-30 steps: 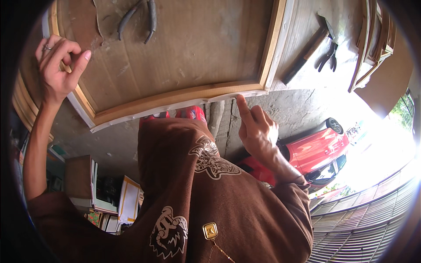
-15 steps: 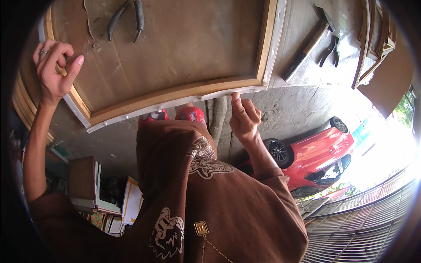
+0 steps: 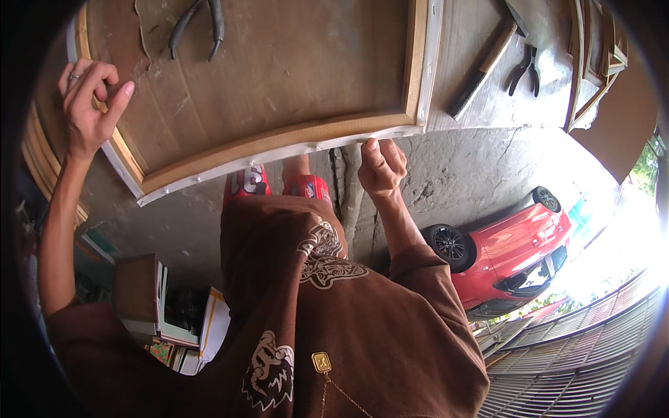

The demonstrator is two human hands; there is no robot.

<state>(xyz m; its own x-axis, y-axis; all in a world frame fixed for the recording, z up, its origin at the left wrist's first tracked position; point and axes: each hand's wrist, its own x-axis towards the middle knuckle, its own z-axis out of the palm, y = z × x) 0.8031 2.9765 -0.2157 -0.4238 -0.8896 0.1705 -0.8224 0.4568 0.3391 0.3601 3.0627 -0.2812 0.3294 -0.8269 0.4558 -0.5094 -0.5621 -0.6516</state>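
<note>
Table (image 3: 456,56): one, bearing all the loose items below.

Frame (image 3: 279,139): one, wooden, lying flat, its near bar along the table's near side, facing the body. We judge it light for its span and stiff along the bars; best held by a bar close to a corner.

Cloth (image 3: 431,56): white, edging the frame. We rate it thin, soft, easily creased; take its lip between thumb and forefinger.

Hammer (image 3: 491,63): one, right of the frame.

Left hand (image 3: 90,104): at the left bar, fingers loosely curled, thumb well apart; firm contact we cannot tell.

Right hand (image 3: 383,167): fingers narrow, apparently nipping the cloth near the right corner.

Pliers (image 3: 216,31): one pair, within the frame's outline; another beside the hammer.
</note>
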